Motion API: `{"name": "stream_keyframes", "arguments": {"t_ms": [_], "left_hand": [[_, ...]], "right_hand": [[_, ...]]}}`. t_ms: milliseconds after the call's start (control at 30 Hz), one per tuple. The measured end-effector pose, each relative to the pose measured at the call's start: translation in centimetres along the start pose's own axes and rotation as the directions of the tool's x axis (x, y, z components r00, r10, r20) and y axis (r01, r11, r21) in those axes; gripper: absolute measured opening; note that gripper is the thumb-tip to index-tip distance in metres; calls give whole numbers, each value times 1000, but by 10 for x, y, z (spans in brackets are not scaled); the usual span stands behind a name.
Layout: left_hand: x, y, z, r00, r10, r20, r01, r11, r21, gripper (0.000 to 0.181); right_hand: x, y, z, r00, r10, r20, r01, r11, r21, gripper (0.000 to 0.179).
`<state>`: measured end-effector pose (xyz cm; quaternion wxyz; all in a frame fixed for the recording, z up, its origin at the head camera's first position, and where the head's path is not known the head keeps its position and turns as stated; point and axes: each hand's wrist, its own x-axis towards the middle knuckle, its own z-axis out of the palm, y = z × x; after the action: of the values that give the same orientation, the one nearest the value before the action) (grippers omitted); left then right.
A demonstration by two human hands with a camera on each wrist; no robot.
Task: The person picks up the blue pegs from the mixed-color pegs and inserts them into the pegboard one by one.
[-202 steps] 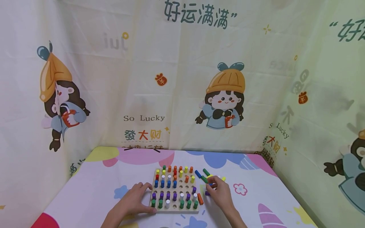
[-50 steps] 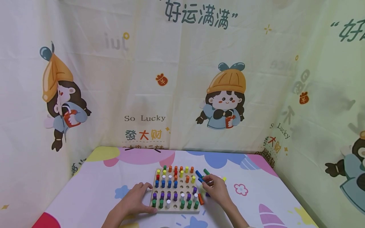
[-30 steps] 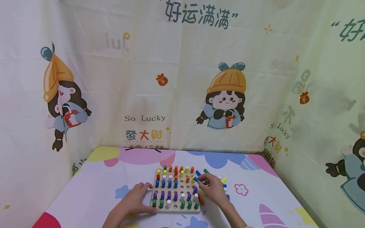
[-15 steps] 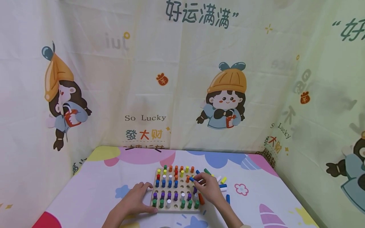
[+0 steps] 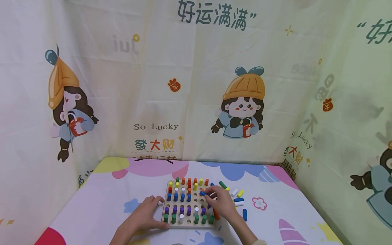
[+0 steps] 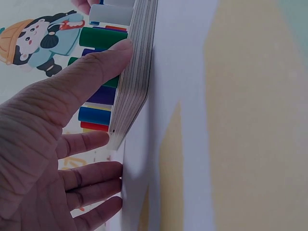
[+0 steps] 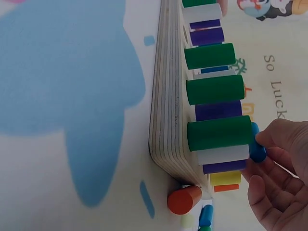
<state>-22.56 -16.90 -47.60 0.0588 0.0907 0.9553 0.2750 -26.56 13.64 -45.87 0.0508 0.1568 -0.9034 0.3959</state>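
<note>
Our right hand (image 5: 221,202) pinches a tilted blue peg (image 5: 202,193) over the right half of the wooden pegboard (image 5: 183,226); our left hand (image 5: 146,213), fingers fairly straight, touches the board's near left corner with its thumb.

cream fabric backdrop (image 5: 202,51) | orange-hatted cartoon figures (image 5: 243,105) | "So Lucky" lettering (image 5: 156,127) | white tablecloth (image 5: 104,194), pastel print

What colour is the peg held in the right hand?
The peg is blue; the right wrist view shows it best.
</note>
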Motion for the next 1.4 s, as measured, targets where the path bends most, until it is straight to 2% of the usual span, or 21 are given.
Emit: {"name": "stream_keyframes", "arguments": {"t_ms": [233, 567, 1100, 1400], "left_hand": [[1, 1, 0, 1000, -3, -1, 3, 1000, 1, 81], [0, 1, -1, 1000, 1, 2, -1, 1000, 3, 77], [-2, 3, -3, 1000, -7, 5, 7, 1000, 9, 77], [0, 3, -2, 1000, -10, 9, 10, 1000, 12, 78]], "right_hand": [[1, -1, 3, 999, -46, 17, 46, 999, -27, 10], [5, -5, 8, 996, -53, 65, 56, 998, -39, 8], [11, -9, 11, 990, -25, 138, 39, 994, -101, 6], [14, -8, 13, 992, -1, 128, 13, 996, -93, 8]]}}
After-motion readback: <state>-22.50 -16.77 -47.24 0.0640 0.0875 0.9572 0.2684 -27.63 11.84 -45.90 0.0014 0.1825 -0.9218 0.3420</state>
